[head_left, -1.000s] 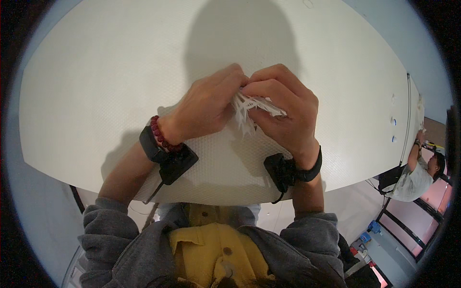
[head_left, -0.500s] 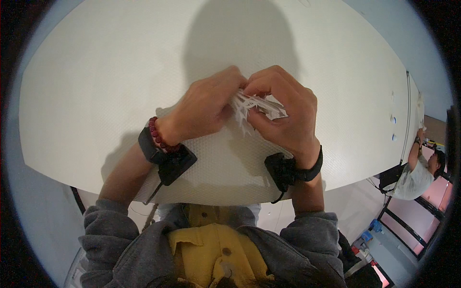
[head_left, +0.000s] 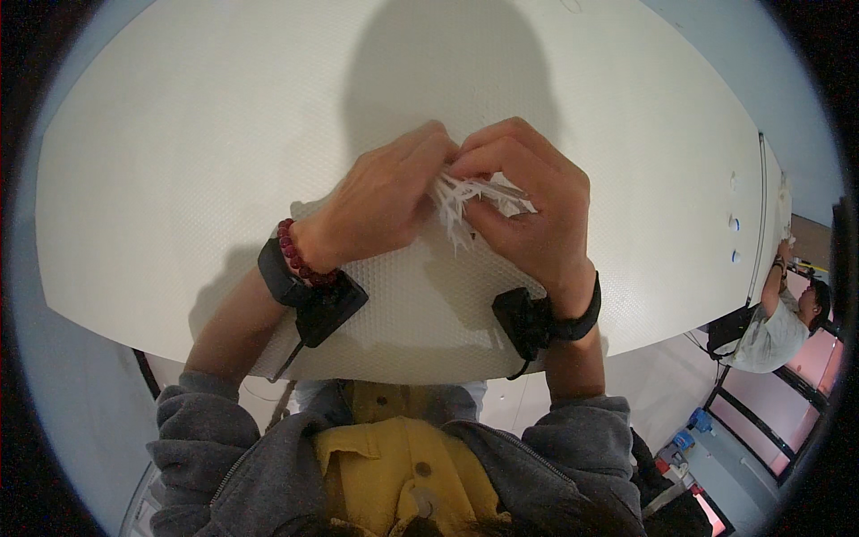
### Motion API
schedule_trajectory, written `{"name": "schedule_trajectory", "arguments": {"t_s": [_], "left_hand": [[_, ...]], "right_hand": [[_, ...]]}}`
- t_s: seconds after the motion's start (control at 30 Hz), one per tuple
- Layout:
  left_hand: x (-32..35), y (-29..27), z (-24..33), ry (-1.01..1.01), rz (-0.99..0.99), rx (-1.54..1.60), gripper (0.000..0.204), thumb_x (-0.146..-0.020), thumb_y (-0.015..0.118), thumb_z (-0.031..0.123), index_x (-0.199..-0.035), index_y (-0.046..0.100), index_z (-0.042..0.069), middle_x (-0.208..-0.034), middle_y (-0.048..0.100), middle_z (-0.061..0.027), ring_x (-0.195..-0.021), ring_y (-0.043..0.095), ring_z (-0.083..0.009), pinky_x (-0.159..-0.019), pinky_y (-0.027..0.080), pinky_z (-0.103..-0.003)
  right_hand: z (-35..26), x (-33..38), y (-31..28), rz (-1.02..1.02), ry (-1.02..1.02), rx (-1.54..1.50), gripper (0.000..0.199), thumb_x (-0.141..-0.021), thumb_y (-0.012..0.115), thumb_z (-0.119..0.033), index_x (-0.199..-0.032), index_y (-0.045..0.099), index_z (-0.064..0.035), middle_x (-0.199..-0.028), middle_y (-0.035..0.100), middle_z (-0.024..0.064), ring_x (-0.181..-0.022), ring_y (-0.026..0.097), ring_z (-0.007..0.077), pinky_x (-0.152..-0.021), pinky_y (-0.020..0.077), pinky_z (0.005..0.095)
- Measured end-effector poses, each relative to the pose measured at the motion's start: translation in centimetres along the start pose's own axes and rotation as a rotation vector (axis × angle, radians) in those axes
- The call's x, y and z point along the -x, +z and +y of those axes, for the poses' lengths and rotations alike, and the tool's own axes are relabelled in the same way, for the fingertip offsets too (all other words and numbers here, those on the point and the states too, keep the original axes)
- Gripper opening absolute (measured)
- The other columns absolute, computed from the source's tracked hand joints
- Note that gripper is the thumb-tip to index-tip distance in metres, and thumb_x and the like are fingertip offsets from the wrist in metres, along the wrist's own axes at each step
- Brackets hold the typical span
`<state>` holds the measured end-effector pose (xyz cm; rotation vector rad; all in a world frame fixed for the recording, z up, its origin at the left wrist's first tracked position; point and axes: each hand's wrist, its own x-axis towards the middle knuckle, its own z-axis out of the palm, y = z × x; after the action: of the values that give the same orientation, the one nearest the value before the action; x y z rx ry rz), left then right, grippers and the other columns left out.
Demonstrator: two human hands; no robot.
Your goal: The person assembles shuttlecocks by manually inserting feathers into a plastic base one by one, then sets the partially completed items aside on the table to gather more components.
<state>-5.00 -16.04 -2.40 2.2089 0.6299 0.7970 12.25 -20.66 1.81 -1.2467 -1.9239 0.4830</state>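
Note:
Over the table, close to its near edge, both hands meet around a bunch of thin white strips (head_left: 456, 199). Its loose ends splay downward between them, and I cannot tell what the strips are made of. My left hand (head_left: 380, 192) is closed, its fingertips gripping the bunch's upper left end. My right hand (head_left: 546, 201) pinches the right part with thumb and curled fingers, which cover some of it. Black straps with small black boxes ring both wrists, and a dark red bead bracelet (head_left: 295, 251) sits on the left one.
The white table (head_left: 197, 116) has a finely textured surface and carries the shadow of my head. At the far right another person (head_left: 769, 336) works at a surface. Dark-framed panels (head_left: 756, 416) and blue items (head_left: 689, 430) stand on that side.
My right fingers have shifted slightly left over the white bunch and cover a little more of its right part. My left hand stays almost where it was.

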Motion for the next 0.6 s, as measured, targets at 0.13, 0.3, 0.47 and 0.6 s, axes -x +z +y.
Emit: {"name": "schedule_trajectory", "arguments": {"t_s": [0.13,0.3,0.47,0.6], "left_hand": [[0.40,-0.41,-0.07,-0.120,-0.053,0.085,0.026,-0.077,0.056,-0.001,-0.101,0.049,0.001,-0.085,0.055,-0.0122,-0.074,0.057,-0.0285,-0.066,0.046,-0.036],[0.52,-0.58,0.42,-0.191,-0.045,0.523,0.035,-0.080,0.057,0.005,-0.115,0.051,0.001,-0.095,0.061,-0.0124,-0.086,0.061,-0.0230,-0.075,0.048,-0.032],[0.38,-0.99,0.33,-0.170,-0.142,0.464,0.036,-0.080,0.059,0.008,-0.114,0.052,0.001,-0.097,0.061,-0.0122,-0.087,0.061,-0.0236,-0.075,0.049,-0.033],[0.53,-1.08,0.12,-0.140,-0.154,0.446,0.038,-0.080,0.060,0.010,-0.116,0.052,0.002,-0.098,0.061,-0.0122,-0.088,0.061,-0.0238,-0.076,0.048,-0.034]], "right_hand": [[-0.45,-0.28,-0.30,0.047,0.101,-0.188,0.024,-0.071,0.066,0.002,-0.095,0.064,-0.0034,-0.090,0.065,0.0054,-0.078,0.063,0.0126,-0.070,0.0514,0.0243],[-0.24,-0.02,-0.37,0.319,0.188,-0.345,0.014,-0.075,0.070,-0.006,-0.087,0.065,0.0000,-0.081,0.065,0.0058,-0.068,0.062,0.0125,-0.062,0.0495,0.0242],[0.35,0.11,-0.21,0.334,0.161,-0.325,0.008,-0.076,0.071,-0.006,-0.077,0.065,-0.0006,-0.070,0.063,0.0055,-0.063,0.061,0.0108,-0.058,0.0470,0.0220],[0.40,0.11,-0.24,0.324,0.181,-0.281,0.010,-0.077,0.072,-0.008,-0.075,0.064,-0.0010,-0.067,0.062,0.0051,-0.062,0.060,0.0103,-0.058,0.0466,0.0221]]}}
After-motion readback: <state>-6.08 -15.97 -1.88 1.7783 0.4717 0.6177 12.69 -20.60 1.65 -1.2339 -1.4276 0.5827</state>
